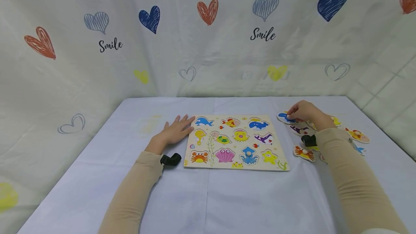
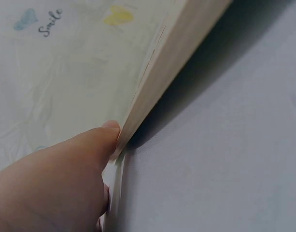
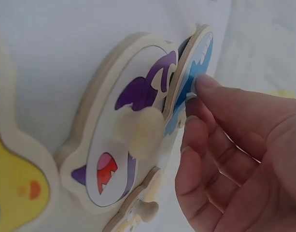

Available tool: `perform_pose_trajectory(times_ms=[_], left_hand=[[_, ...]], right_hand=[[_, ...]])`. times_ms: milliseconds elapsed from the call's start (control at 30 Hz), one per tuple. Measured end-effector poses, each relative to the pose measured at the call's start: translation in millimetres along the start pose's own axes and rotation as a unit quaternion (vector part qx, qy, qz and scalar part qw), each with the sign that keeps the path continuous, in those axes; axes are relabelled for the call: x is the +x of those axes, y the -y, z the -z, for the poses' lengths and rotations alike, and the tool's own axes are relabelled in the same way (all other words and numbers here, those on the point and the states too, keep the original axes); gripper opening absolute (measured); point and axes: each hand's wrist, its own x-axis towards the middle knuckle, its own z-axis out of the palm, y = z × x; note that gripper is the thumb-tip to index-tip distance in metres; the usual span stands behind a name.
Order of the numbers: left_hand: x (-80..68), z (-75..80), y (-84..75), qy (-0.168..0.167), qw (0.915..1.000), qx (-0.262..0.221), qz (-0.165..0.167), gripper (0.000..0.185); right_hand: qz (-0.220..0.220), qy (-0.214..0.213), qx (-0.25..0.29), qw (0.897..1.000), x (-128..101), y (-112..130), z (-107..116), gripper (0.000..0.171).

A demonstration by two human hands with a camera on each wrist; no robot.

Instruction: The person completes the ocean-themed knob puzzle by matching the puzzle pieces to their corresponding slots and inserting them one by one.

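Note:
My right hand point(image 1: 306, 112) is over the loose pieces on the right, thumb and fingertips pinching a blue whale puzzle piece point(image 3: 202, 54). Right beside it lies a white and purple whale piece point(image 3: 138, 92) with a round wooden knob. On the left, my left hand point(image 1: 175, 131) lies with fingers spread at the left edge of a wooden puzzle board point(image 1: 236, 144). Its thumb touches the board's edge in the left wrist view. Sea animals are pictured across the board, and a squid piece point(image 1: 249, 155) with a knob sits in its lower row.
More loose pieces are scattered on the right, among them a crab piece point(image 1: 303, 153) and a fish piece point(image 1: 358, 135). A white cloth point(image 1: 240, 201) covers the table. Behind stands a white curtain point(image 1: 227, 53) with printed hearts. Black wrist devices point(image 1: 170, 160) sit at both sleeves.

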Motion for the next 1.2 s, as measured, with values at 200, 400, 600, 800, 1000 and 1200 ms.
perform_pose_trajectory(times_ms=[200, 400, 600, 800, 1000, 1200], left_hand=[[0.3, -0.1, -0.3, 0.001, 1.0000, -0.003, 0.000, 0.064], [0.3, -1.0, -1.0, 0.001, 1.0000, -0.001, 0.001, 0.064], [1.4, -1.8, -0.5, 0.001, 1.0000, 0.002, 0.005, 0.064], [0.8, -2.1, 0.5, 0.000, 1.0000, 0.002, 0.006, 0.064], [0.3, -2.6, 1.4, 0.000, 1.0000, 0.001, 0.006, 0.064], [1.1, -2.9, 1.3, -0.001, 1.0000, 0.002, 0.005, 0.064]], right_hand=[[0.000, -0.008, -0.029, 1.000, -1, 2, -2, 0.021], [-0.004, -0.026, -0.040, 0.999, -3, 3, -4, 0.022], [0.021, -0.046, -0.050, 0.997, -9, 11, -3, 0.025], [0.045, -0.053, -0.057, 0.996, -10, 25, -6, 0.025], [0.049, -0.055, -0.050, 0.996, -13, 39, -13, 0.024], [0.071, -0.053, -0.061, 0.994, -19, 52, -20, 0.024]])
